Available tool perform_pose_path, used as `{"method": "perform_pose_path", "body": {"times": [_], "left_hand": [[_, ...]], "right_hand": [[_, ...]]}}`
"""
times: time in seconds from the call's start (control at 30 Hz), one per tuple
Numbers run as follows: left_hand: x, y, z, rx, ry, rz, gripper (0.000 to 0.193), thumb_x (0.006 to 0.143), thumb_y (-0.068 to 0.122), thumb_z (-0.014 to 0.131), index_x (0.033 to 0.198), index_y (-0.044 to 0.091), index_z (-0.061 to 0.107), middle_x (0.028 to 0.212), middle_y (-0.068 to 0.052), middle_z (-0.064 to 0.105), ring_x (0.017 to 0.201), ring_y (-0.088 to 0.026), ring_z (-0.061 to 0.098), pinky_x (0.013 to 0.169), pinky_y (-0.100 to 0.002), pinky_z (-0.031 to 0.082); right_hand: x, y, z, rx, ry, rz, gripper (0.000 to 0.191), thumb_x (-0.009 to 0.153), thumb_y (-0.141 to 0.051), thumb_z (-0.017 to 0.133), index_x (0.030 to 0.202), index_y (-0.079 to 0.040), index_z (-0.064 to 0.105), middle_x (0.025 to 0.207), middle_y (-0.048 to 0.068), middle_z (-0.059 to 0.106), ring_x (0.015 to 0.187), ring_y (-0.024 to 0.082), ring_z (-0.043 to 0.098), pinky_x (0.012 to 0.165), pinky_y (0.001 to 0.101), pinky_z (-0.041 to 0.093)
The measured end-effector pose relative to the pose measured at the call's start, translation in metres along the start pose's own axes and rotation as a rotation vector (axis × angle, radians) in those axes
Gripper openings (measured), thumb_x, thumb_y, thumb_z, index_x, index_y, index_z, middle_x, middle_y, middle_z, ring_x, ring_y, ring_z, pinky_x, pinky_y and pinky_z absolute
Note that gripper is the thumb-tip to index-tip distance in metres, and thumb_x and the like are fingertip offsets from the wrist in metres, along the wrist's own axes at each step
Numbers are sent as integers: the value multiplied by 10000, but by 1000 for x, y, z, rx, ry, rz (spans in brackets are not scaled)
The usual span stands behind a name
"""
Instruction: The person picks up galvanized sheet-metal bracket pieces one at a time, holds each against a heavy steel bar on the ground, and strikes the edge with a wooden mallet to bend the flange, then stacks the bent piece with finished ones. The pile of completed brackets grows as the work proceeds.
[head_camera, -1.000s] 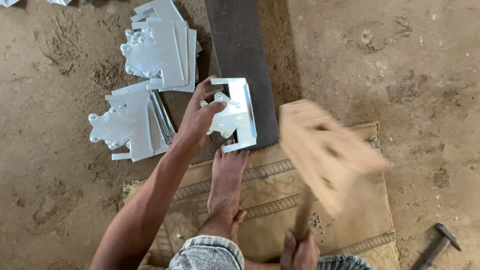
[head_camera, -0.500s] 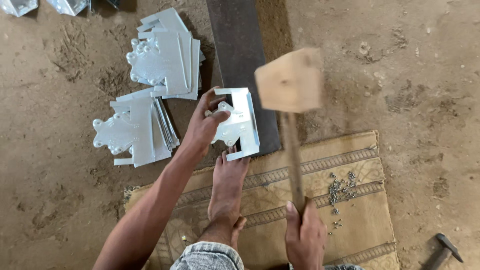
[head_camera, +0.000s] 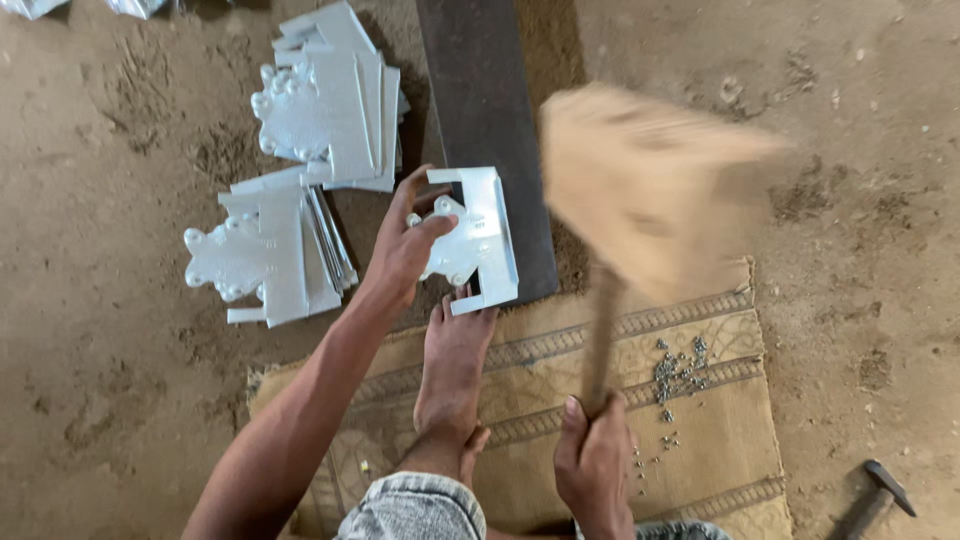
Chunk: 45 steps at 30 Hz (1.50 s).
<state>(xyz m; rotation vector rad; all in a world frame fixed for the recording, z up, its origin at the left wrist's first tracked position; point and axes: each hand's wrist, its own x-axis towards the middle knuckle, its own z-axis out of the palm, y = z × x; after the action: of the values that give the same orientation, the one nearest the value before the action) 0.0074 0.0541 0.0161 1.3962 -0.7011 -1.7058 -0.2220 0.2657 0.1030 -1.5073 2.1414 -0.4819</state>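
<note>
Currently one shiny metal bracket is being pinned by the left hand, fingers curled over its scalloped left edge, thumb on top. It is lying half on one dark steel bar, its lower end being touched by the toes of one bare foot.

One wooden mallet is being gripped by the right hand, fist fully closed around the lower end of the handle. The head is blurred, raised just right of the bracket, not touching it.

Two stacks of cut metal plates are being kept left of the bar: upper stack, lower stack; the count per stack cannot be told.

One woven mat is being sat on; one loose scatter of small screws is lying on it. One steel hammer is lying on the dirt at bottom right.
</note>
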Motion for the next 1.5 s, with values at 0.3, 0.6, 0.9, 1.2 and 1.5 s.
{"method": "perform_pose_path", "body": {"times": [0.3, 0.6, 0.9, 1.2, 1.5], "left_hand": [[3, -4, -3, 34, 2, -30, 830, 839, 48, 631, 1585, 195, 298, 1490, -95, 544, 1263, -275, 601, 1039, -429, 534], [4, -7, -2, 36, -18, 52, 814, 871, 58, 651, 1604, 165, 313, 1487, -141, 564, 1300, -280, 592, 1052, -433, 506], [-2, 3, -1, 52, -9, 34, 823, 861, 74, 660, 1601, 162, 310, 1502, -117, 597, 1305, -296, 596, 1078, -449, 459], [-3, 3, -3, 105, 17, -14, 863, 836, 95, 662, 1606, 160, 279, 1500, -92, 578, 1350, -286, 547, 1097, -481, 410], [9, -20, -16, -1, -56, 137, 878, 854, 89, 668, 1626, 130, 251, 1516, -154, 515, 1326, -299, 562, 1089, -467, 476]], "right_hand": [[-25, 24, 11, -92, -64, 198, 309, 978, -356, 551, 1024, -54, 599, 635, 152, 630, 485, 344, 607, 473, 458, 488], [-67, 69, 25, 1, 111, 130, 384, 944, -381, 575, 1040, -9, 579, 611, 163, 627, 482, 331, 672, 505, 444, 533], [-80, 59, 23, -4, 144, 209, 339, 923, -365, 621, 1059, -55, 603, 657, 165, 697, 592, 352, 709, 574, 432, 594], [-92, 87, 26, -45, 37, 166, 432, 917, -392, 612, 1131, -18, 595, 711, 181, 730, 620, 360, 763, 592, 478, 597], [-89, 83, 27, -137, 104, 43, 373, 917, -373, 615, 1101, -48, 630, 709, 188, 703, 619, 392, 716, 561, 488, 549]]}}
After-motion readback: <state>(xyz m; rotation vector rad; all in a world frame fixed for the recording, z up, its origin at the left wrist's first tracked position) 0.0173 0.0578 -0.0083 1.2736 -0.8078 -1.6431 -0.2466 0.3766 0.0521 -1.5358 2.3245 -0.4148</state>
